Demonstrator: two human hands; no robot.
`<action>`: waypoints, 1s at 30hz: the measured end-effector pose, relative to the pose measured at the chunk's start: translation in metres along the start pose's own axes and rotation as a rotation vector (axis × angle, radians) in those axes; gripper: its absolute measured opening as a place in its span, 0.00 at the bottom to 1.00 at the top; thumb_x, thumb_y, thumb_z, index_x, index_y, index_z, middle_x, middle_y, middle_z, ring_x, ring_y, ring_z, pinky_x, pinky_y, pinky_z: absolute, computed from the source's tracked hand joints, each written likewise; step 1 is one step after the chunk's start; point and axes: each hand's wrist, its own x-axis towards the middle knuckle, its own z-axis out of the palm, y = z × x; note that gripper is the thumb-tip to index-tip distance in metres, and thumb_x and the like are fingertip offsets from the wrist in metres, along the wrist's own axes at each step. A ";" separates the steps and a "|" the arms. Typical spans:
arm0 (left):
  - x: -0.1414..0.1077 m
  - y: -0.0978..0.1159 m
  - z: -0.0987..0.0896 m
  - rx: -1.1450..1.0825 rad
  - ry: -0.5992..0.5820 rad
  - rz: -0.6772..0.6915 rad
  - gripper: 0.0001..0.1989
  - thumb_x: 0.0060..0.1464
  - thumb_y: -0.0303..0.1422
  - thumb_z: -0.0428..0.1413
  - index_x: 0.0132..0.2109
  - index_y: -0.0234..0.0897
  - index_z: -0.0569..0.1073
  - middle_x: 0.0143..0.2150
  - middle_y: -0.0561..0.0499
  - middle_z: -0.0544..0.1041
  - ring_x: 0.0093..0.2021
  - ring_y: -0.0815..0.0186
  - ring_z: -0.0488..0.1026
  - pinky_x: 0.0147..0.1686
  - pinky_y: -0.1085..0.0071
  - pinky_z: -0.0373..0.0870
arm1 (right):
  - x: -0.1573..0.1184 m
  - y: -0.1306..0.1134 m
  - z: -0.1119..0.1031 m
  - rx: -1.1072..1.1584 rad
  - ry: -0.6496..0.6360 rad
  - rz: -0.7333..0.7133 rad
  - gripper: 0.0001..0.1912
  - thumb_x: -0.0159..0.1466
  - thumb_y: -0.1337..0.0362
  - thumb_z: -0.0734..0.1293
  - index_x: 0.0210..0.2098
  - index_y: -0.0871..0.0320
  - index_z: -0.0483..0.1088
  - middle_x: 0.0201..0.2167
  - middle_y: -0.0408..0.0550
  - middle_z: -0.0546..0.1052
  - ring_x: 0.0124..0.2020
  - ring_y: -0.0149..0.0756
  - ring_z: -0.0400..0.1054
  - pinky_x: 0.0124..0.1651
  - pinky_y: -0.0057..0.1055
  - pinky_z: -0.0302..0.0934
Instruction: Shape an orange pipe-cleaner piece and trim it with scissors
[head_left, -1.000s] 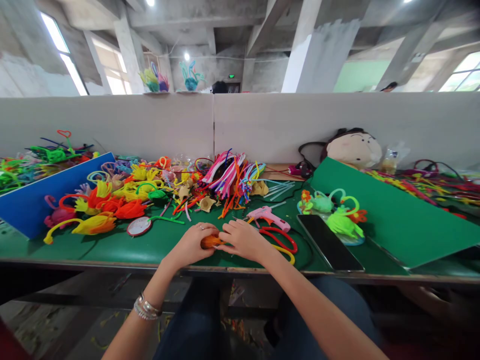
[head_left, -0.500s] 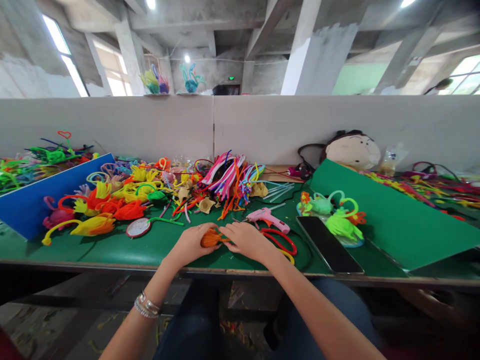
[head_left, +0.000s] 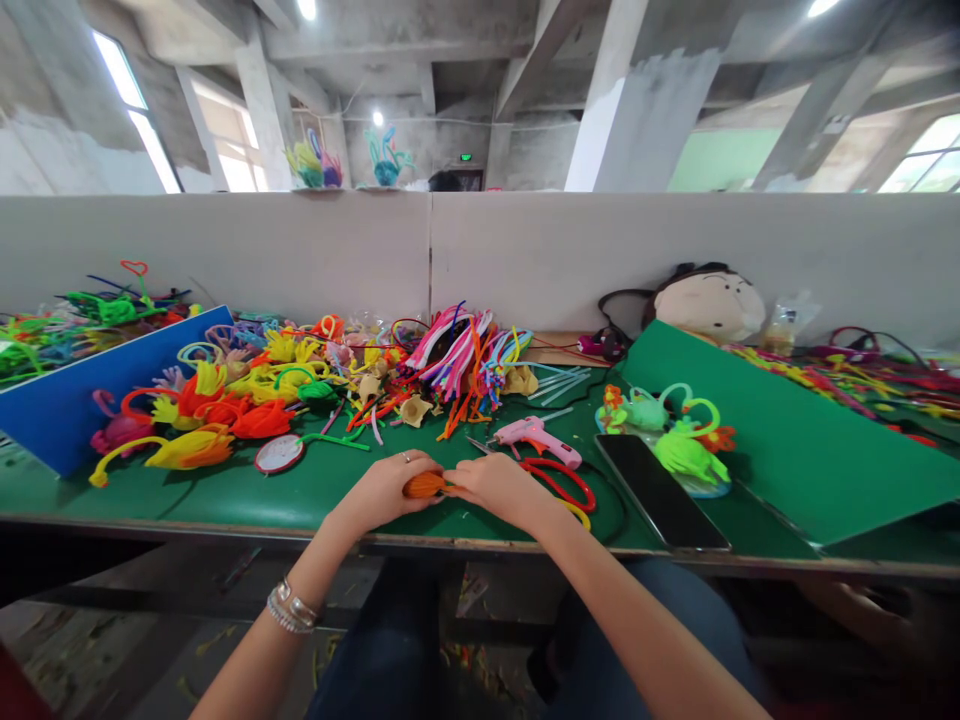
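Note:
Near the front edge of the green table, my left hand (head_left: 386,490) is wrapped round a rounded bundle of orange pipe cleaners (head_left: 424,486). The fingers of my right hand (head_left: 491,482) are closed on the narrow right end of that same bundle; the fingertips are partly hidden. Just beyond my right hand lies a pink glue gun (head_left: 537,438), with a pair of metal-tipped scissors or pliers (head_left: 478,445) partly visible beside it. Bent red pipe cleaners (head_left: 574,482) rest to the right of my right hand, along with a yellow one (head_left: 579,514).
A black phone (head_left: 660,492) lies to the right, beside green pipe-cleaner swans (head_left: 690,458). Slanted boards, blue (head_left: 112,390) and green (head_left: 787,430), stand at either side. Colourful pipe-cleaner swans (head_left: 191,447) and a round white disc (head_left: 280,454) sit left; loose stems (head_left: 457,350) pile up behind.
The right hand's fingers have drawn closer together at the narrow end of the orange bundle. My left hand keeps its hold, and the view has shifted slightly.

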 end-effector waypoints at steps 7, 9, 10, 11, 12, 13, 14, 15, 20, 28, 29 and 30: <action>-0.003 0.000 0.002 -0.027 0.002 0.032 0.16 0.48 0.32 0.53 0.47 0.39 0.67 0.46 0.47 0.68 0.44 0.64 0.67 0.45 0.68 0.64 | 0.000 -0.001 -0.008 0.152 -0.011 0.040 0.14 0.64 0.62 0.54 0.33 0.60 0.68 0.28 0.46 0.74 0.29 0.31 0.69 0.27 0.24 0.52; -0.003 0.001 0.001 -0.032 0.013 0.032 0.15 0.48 0.32 0.52 0.46 0.39 0.67 0.45 0.46 0.68 0.44 0.64 0.67 0.45 0.68 0.64 | 0.000 -0.001 -0.006 0.159 0.005 0.041 0.13 0.64 0.65 0.55 0.33 0.59 0.69 0.29 0.47 0.75 0.30 0.31 0.69 0.28 0.24 0.52; -0.002 0.002 0.000 -0.028 0.016 0.033 0.15 0.49 0.32 0.52 0.46 0.39 0.67 0.45 0.46 0.68 0.43 0.64 0.67 0.45 0.69 0.64 | 0.001 0.000 -0.005 0.149 0.009 0.045 0.12 0.63 0.66 0.55 0.33 0.59 0.69 0.29 0.46 0.75 0.30 0.31 0.69 0.28 0.24 0.52; -0.001 0.003 -0.002 -0.018 0.014 0.036 0.14 0.49 0.32 0.51 0.45 0.39 0.68 0.44 0.46 0.68 0.43 0.64 0.67 0.44 0.69 0.64 | 0.001 0.000 -0.004 0.133 0.012 0.053 0.11 0.63 0.68 0.56 0.33 0.58 0.69 0.29 0.46 0.75 0.30 0.31 0.69 0.28 0.24 0.52; 0.000 0.004 -0.003 -0.002 0.010 0.039 0.13 0.50 0.32 0.50 0.45 0.39 0.68 0.43 0.47 0.68 0.43 0.64 0.67 0.44 0.69 0.64 | 0.001 0.001 -0.002 0.115 0.012 0.064 0.10 0.62 0.69 0.56 0.34 0.58 0.69 0.28 0.45 0.75 0.29 0.31 0.68 0.27 0.24 0.52; 0.001 0.005 -0.004 0.021 0.006 0.042 0.13 0.51 0.33 0.49 0.45 0.40 0.68 0.43 0.47 0.69 0.42 0.65 0.67 0.43 0.70 0.64 | 0.001 0.001 -0.001 0.095 0.013 0.075 0.10 0.62 0.69 0.57 0.34 0.58 0.69 0.28 0.45 0.74 0.28 0.31 0.68 0.27 0.25 0.52; 0.002 0.005 -0.005 0.050 0.007 0.042 0.12 0.52 0.33 0.49 0.44 0.41 0.68 0.42 0.48 0.69 0.42 0.65 0.67 0.43 0.70 0.64 | 0.001 0.002 0.000 0.076 0.021 0.088 0.09 0.62 0.69 0.57 0.35 0.57 0.69 0.28 0.45 0.74 0.28 0.31 0.68 0.28 0.25 0.53; 0.003 0.004 -0.005 0.084 0.014 0.034 0.12 0.52 0.34 0.48 0.44 0.41 0.68 0.41 0.49 0.69 0.41 0.65 0.68 0.41 0.71 0.64 | 0.000 0.002 0.001 0.056 0.044 0.103 0.09 0.62 0.68 0.57 0.37 0.58 0.68 0.28 0.45 0.74 0.28 0.32 0.68 0.29 0.26 0.54; 0.006 -0.007 0.000 0.217 0.157 -0.166 0.12 0.53 0.38 0.46 0.42 0.42 0.68 0.41 0.50 0.70 0.38 0.67 0.69 0.35 0.74 0.65 | -0.002 -0.001 -0.003 0.046 0.350 0.105 0.17 0.61 0.59 0.57 0.46 0.62 0.62 0.42 0.55 0.70 0.43 0.40 0.62 0.43 0.36 0.55; -0.006 -0.025 -0.006 0.262 0.402 -0.459 0.13 0.53 0.40 0.46 0.44 0.43 0.68 0.43 0.51 0.72 0.41 0.62 0.71 0.34 0.72 0.66 | 0.000 -0.032 0.024 0.434 0.200 0.083 0.30 0.62 0.52 0.54 0.58 0.65 0.48 0.58 0.58 0.54 0.59 0.39 0.45 0.58 0.39 0.45; -0.008 -0.026 -0.007 0.260 0.416 -0.472 0.13 0.52 0.41 0.46 0.43 0.43 0.68 0.42 0.50 0.72 0.41 0.62 0.71 0.34 0.72 0.66 | 0.000 -0.036 0.028 0.455 0.162 0.097 0.33 0.61 0.50 0.53 0.59 0.66 0.46 0.59 0.59 0.51 0.60 0.39 0.42 0.59 0.39 0.43; -0.010 -0.027 -0.008 0.256 0.425 -0.482 0.14 0.52 0.41 0.47 0.43 0.43 0.68 0.42 0.50 0.72 0.40 0.62 0.71 0.34 0.72 0.67 | -0.001 -0.040 0.030 0.474 0.128 0.091 0.35 0.61 0.49 0.53 0.60 0.67 0.44 0.60 0.59 0.49 0.61 0.40 0.39 0.60 0.40 0.41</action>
